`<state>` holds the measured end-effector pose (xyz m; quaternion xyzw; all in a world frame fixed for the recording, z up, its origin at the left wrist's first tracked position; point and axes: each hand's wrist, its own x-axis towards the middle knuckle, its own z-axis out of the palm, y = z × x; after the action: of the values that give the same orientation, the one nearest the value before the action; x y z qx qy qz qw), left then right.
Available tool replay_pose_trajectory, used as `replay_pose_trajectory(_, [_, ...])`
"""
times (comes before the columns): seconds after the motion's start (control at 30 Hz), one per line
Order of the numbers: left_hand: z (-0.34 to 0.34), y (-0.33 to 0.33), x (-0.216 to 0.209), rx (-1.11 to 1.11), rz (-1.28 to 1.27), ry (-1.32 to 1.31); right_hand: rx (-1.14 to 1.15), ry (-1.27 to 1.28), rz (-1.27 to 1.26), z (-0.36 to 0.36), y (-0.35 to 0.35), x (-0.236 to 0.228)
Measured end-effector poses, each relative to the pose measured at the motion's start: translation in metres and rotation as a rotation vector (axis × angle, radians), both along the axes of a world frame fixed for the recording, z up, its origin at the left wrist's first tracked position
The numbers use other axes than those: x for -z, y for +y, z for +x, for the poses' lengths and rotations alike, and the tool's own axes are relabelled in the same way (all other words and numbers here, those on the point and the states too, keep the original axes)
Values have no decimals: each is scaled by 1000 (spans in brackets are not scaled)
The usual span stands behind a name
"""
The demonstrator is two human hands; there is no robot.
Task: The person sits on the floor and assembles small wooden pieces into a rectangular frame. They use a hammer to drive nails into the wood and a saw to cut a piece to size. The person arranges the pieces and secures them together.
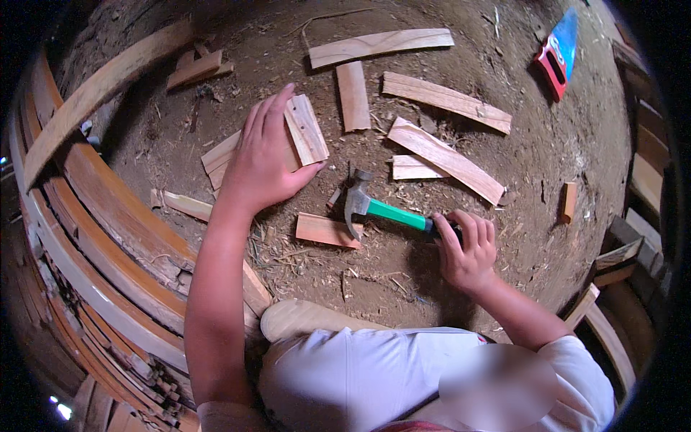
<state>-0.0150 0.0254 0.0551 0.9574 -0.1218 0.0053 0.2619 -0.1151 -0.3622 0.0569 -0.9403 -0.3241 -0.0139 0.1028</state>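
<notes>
My left hand grips a piece made of short wooden boards, fingers over its far side and thumb along its near edge. Dark spots that look like nail heads mark the upright end board. The rest of the piece is partly hidden under my hand. In my right hand is a claw hammer with a green and black handle, held by its end. Its metal head is near a small wooden block on the ground, the claw overlapping the block's right end in view.
Several loose boards lie on the dirt ground ahead, among wood shavings. A handsaw with a red handle and blue blade rests at the far right. Long planks are stacked along the left. A small wood block lies at the right.
</notes>
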Motion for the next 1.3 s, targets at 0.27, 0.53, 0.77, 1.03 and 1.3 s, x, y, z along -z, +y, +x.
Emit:
replay_pose_trajectory(0.27, [19,2,-11,8,79,78,-25,-6,-10,3,-2,-1])
replay_pose_trajectory(0.53, [13,1,-9,-26,12,50,-19,-10,9,2,-2,0])
replay_pose_trajectory(0.77, [4,-3,-8,-60,-5,46,-6,-22,41,2,1,1])
replay_pose_trajectory(1.03, [10,1,-11,-57,-91,109,-6,-10,29,2,1,-1])
replay_pose_trajectory(1.3, [5,-7,-15,-101,-47,129,-2,-26,35,3,2,-1])
